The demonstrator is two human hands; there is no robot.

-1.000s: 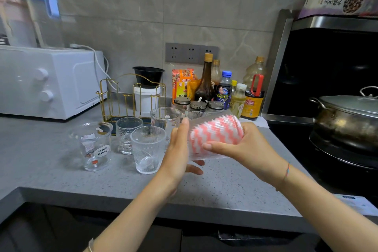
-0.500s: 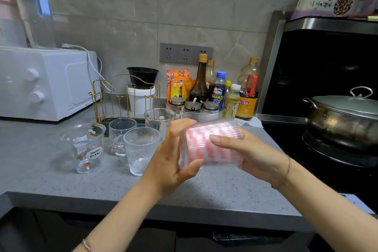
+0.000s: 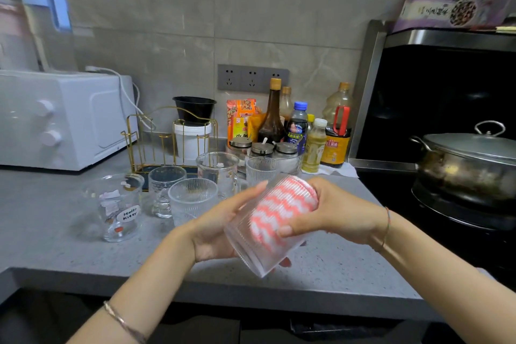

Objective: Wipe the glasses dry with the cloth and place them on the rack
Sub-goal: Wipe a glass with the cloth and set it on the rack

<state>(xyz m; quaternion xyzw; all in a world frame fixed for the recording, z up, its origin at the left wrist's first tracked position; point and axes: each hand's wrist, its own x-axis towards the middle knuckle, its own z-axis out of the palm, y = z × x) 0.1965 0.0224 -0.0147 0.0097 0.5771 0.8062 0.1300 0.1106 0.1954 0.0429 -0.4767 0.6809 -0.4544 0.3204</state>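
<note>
I hold a ribbed clear glass (image 3: 259,248) tilted over the counter, with a pink-and-white striped cloth (image 3: 282,209) stuffed inside it. My left hand (image 3: 220,226) grips the glass from the left, near its base. My right hand (image 3: 332,212) holds the cloth-filled mouth end, thumb pressed on the glass wall. Several other glasses stand behind: a Hello Kitty glass (image 3: 118,208), a ribbed tumbler (image 3: 192,198), a small glass (image 3: 164,190), a mug-like glass (image 3: 219,173) and one more ribbed glass (image 3: 261,170). The gold wire rack (image 3: 167,139) stands at the back.
A white oven (image 3: 61,117) sits at the left. Sauce bottles (image 3: 272,117) and spice jars (image 3: 262,149) line the wall. A white tub with a black bowl (image 3: 194,109) stands behind the rack. A lidded steel pot (image 3: 469,162) is on the stove at right.
The glass has tipped from lying level to slanting, base down toward me. Both hands have turned with it and shifted slightly right.
</note>
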